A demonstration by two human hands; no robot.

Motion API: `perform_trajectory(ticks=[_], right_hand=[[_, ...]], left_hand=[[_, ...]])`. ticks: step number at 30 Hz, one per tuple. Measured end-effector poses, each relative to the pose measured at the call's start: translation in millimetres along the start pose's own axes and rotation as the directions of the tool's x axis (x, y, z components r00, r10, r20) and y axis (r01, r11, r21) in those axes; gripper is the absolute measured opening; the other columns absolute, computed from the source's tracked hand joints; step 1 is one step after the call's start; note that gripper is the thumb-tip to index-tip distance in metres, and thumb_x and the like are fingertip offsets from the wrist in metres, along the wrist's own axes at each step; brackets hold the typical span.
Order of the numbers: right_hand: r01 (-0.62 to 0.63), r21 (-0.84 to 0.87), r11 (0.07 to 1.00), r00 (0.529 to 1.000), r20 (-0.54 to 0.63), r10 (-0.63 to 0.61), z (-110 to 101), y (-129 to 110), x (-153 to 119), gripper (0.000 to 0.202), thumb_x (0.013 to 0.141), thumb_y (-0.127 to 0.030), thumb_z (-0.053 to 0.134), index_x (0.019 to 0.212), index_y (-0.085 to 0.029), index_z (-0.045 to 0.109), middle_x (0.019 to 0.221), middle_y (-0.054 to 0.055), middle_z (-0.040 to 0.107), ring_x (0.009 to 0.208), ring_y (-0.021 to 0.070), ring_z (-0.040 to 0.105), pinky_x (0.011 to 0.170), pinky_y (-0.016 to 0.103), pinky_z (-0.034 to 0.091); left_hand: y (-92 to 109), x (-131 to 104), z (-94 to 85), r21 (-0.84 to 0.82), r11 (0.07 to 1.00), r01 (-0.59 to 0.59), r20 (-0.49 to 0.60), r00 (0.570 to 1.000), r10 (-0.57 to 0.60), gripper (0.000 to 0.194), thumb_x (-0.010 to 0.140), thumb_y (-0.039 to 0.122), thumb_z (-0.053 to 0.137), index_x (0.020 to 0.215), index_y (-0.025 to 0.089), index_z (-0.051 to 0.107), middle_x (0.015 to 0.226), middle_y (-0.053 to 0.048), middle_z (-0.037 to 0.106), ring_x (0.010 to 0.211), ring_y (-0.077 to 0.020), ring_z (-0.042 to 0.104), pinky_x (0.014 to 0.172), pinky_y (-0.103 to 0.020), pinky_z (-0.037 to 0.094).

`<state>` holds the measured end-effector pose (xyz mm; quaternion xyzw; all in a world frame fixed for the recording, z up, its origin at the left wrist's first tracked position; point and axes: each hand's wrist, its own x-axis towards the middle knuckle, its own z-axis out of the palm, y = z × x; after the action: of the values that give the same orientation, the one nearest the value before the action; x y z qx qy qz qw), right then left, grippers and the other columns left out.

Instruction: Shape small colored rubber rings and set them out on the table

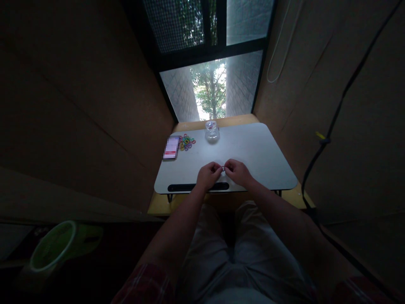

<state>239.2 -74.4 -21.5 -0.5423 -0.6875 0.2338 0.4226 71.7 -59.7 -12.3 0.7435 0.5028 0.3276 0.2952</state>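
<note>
Above the front half of the white lap table (249,152), my left hand (209,174) and my right hand (238,171) meet with fingertips almost touching. Both are closed in a pinch on one small pale band (223,169), which looks like a hair tie; most of it is hidden by the fingers. Toward the back left lies a loose pile of colourful hair ties (186,142). A clear plastic jar (212,132) stands upright beyond my hands, near the table's back edge.
A phone (171,148) with a lit, blurred screen lies at the table's left edge. Along the front runs a black slot strip (182,187). A window (211,90) is behind. On the floor at left is a green basket (53,245); a black cord (338,109) hangs at right.
</note>
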Motion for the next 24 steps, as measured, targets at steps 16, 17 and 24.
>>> perform_trajectory(ticks=[16,17,24], right_hand=[[-0.032,0.022,0.999,0.999,-0.021,0.032,0.3,-1.6,-0.5,0.013,0.077,-0.032,0.056,0.076,-0.02,0.052,0.063,-0.003,0.054,0.055,0.0111,0.047,0.052,0.023,0.035],[-0.036,0.023,0.999,0.999,-0.019,0.037,0.5,-1.9,-0.6,0.013,0.078,-0.032,0.056,0.075,-0.02,0.053,0.062,-0.003,0.054,0.054,0.0111,0.047,0.052,0.023,0.035],[-0.004,-0.046,0.999,1.0,-0.01,0.003,0.2,-0.4,0.6,0.011,0.079,-0.028,0.053,0.075,-0.019,0.059,0.064,-0.002,0.057,0.057,0.0111,0.049,0.055,0.023,0.035]], left_hand=[[-0.5,0.9,0.8,0.02,1.0,0.02,-0.004,1.0,-0.02,0.027,0.082,0.045,0.055,0.083,0.019,0.065,0.071,0.0,0.066,0.063,-0.0108,0.056,0.06,-0.024,0.04],[-0.2,0.9,0.6,0.017,1.0,0.025,-0.003,1.0,-0.024,0.028,0.082,0.045,0.055,0.083,0.019,0.065,0.072,0.0,0.066,0.063,-0.0109,0.057,0.061,-0.024,0.04],[3.4,-0.4,-0.6,-0.022,1.0,0.021,-0.001,1.0,-0.021,0.025,0.082,0.042,0.057,0.09,0.02,0.066,0.077,0.0,0.068,0.067,-0.0108,0.059,0.063,-0.023,0.043]])
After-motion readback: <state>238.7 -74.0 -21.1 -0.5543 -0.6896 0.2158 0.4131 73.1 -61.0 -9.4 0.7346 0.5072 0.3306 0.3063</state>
